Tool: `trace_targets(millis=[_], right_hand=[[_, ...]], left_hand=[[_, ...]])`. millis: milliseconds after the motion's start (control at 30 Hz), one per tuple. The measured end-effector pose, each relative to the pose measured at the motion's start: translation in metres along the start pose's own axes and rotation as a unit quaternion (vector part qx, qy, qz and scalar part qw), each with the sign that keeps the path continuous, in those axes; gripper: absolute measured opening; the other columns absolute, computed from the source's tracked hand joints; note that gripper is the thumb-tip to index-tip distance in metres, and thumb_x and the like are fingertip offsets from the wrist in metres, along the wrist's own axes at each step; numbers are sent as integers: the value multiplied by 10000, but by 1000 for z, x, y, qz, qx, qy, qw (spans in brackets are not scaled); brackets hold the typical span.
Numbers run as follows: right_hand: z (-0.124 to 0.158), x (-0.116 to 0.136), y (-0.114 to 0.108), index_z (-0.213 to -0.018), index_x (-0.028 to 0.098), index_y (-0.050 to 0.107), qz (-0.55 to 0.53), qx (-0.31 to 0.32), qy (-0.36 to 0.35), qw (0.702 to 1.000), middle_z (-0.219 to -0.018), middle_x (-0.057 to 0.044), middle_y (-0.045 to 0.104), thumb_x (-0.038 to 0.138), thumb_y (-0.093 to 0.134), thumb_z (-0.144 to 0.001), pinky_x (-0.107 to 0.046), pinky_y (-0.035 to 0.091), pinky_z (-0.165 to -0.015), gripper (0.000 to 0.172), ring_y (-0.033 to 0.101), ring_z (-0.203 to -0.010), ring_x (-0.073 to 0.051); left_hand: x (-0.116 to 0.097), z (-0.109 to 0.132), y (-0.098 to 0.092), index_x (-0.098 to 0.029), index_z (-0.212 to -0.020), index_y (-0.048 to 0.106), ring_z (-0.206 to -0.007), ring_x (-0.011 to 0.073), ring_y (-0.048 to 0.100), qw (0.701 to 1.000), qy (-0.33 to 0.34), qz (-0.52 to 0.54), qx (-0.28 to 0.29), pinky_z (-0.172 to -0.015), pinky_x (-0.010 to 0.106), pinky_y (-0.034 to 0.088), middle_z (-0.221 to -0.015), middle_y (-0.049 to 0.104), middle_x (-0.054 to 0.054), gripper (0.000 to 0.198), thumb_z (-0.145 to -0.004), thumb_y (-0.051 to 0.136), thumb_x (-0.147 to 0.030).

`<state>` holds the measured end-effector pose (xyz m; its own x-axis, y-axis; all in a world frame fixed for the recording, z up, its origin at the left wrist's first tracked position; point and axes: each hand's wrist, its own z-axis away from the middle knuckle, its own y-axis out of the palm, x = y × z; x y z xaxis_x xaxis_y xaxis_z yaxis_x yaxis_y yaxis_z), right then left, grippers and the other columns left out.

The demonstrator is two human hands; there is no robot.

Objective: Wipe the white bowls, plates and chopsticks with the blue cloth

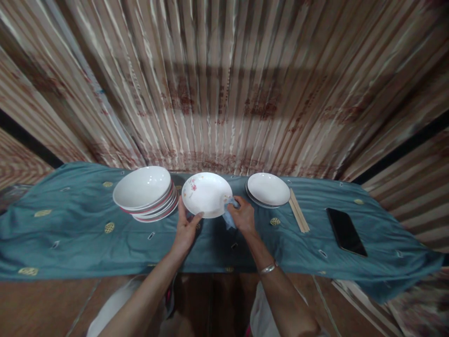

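Observation:
A white plate (206, 194) with pink flowers on its rim is in the middle of the view, tilted slightly towards me. My left hand (185, 227) grips its lower left edge, thumb on the rim and the other fingers partly hidden behind. At the plate's lower right rim, my right hand (242, 214) pinches a crumpled light blue cloth (229, 216) against the surface. Just left of the plate stands a stack of white bowls (143, 189), several with red rims. To the right sits a short stack of white plates (268, 189).
A bundle of light wooden chopsticks (298, 213) lies right of the plate stack. Farther right is a black phone (346, 231). Everything rests on a table with a teal patterned cloth (122, 252). A pleated curtain (217, 93) hangs directly behind.

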<state>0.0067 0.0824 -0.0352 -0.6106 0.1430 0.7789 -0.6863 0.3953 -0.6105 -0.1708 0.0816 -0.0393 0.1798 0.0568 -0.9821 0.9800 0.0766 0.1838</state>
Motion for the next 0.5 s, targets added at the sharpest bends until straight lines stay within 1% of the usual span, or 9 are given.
trace_targets(millis=[100,167,267,367,433,500], right_hand=[[7,-3,-2,-1000,204,691,-22,-7,2,1000,-942,-50,734,278,570,-743,-299,492,-799,294,664,-857,-207],[10,-3,-3,-996,197,691,-35,-9,2,999,-929,-55,732,287,570,-735,-305,496,-790,302,664,-843,-211],[14,-2,-5,-995,192,689,-55,-10,-4,998,-918,-55,730,300,559,-735,-305,498,-777,310,664,-822,-209],[17,1,-6,-988,193,688,-59,-11,-13,998,-904,-54,729,313,549,-737,-304,497,-766,311,662,-811,-208],[19,2,-7,-969,195,691,-55,-11,-19,998,-881,-49,728,321,544,-739,-297,496,-752,301,659,-800,-205],[20,1,-11,-944,201,695,-51,-5,-29,998,-862,-42,729,331,532,-750,-289,494,-742,285,656,-786,-197]], left_hand=[[-6,6,-1,-354,-1472,262,-1434,223,234,1000,4,3,2,-1145,334,234,-1579,249,4,929,-689,745,-222],[-11,10,-1,-364,-1473,262,-1426,223,257,1000,-5,19,1,-1137,324,253,-1576,259,2,960,-668,761,-205],[-17,15,0,-377,-1496,170,-1356,229,389,995,-52,81,13,-1076,325,363,-1519,378,34,1037,-664,761,-196],[-23,18,0,-416,-1496,79,-1221,236,535,987,-104,123,23,-941,345,495,-1420,503,51,1092,-668,755,-193],[-28,18,-1,-429,-1492,73,-1117,232,602,984,-121,131,27,-851,339,542,-1339,573,54,1109,-657,759,-180],[-31,18,-2,-424,-1491,94,-1036,222,637,983,-125,135,30,-798,323,560,-1251,627,52,1107,-646,762,-171]])
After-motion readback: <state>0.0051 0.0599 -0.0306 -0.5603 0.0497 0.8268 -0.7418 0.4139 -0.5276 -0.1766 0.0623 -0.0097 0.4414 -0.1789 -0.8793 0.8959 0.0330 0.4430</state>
